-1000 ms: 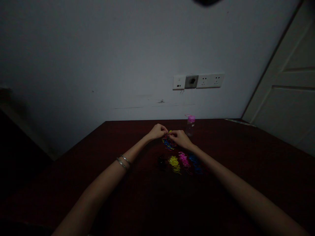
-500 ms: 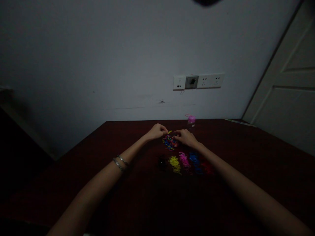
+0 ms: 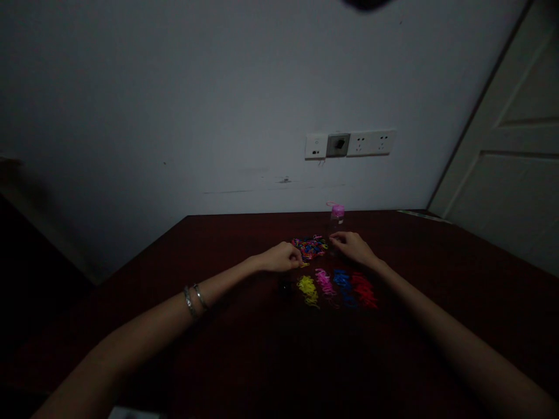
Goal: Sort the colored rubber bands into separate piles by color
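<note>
Your left hand, just below frame centre, pinches yellow strand near yellow pile. Your right hand, right of centre, near pink-capped bottle; can't tell whether it grips anything (light is dim). Mixed heap lies between hands; pink pile, blue pile, red pile sit lower right.

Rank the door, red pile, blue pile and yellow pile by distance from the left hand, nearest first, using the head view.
1. Yellow pile, lower right of the left hand.
2. Blue pile, farther right.
3. Red pile, right end of the row.
4. Door, far right.
</note>
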The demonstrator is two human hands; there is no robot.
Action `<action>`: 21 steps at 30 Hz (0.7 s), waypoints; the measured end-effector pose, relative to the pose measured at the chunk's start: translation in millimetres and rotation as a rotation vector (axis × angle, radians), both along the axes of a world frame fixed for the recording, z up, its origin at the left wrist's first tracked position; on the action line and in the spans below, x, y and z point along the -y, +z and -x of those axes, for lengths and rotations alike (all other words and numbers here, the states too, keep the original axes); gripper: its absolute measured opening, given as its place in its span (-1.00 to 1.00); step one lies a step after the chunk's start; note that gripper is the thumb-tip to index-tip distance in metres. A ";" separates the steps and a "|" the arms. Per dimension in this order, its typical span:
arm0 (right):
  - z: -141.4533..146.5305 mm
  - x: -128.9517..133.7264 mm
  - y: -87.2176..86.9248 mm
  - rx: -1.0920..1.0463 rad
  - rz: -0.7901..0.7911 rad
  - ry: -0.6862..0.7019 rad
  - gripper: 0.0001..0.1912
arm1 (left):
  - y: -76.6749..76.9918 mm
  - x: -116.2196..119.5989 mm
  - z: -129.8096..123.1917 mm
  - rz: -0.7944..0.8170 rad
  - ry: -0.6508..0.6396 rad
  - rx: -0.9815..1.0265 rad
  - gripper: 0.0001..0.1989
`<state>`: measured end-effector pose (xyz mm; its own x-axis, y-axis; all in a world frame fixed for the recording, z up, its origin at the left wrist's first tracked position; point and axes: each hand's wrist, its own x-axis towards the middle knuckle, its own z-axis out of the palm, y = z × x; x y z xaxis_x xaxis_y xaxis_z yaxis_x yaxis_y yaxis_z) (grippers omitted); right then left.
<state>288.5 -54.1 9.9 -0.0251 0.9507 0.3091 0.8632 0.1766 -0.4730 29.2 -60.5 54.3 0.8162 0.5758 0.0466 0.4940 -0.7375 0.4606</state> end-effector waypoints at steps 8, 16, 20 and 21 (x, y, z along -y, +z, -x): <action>4.3 1.3 -4.8 0.033 0.010 0.051 -0.66 | -8.9 11.3 -3.0 0.053 -0.050 -0.103 -0.83; 4.8 3.1 -7.5 0.051 0.024 0.154 -0.73 | -7.8 12.5 0.9 0.092 -0.104 -0.060 -0.82; 4.7 1.6 -11.3 0.085 0.027 0.213 -0.76 | -7.5 4.9 4.4 0.096 -0.088 -0.006 -0.79; 5.0 1.5 -11.9 0.093 0.025 0.218 -0.75 | -8.2 0.5 6.0 0.089 -0.067 0.012 -0.79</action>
<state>283.5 -55.6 -2.0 -0.2582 0.9269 0.2724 0.8458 0.3531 -0.3999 23.2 -61.0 46.1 0.8529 0.5220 0.0081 0.4385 -0.7248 0.5313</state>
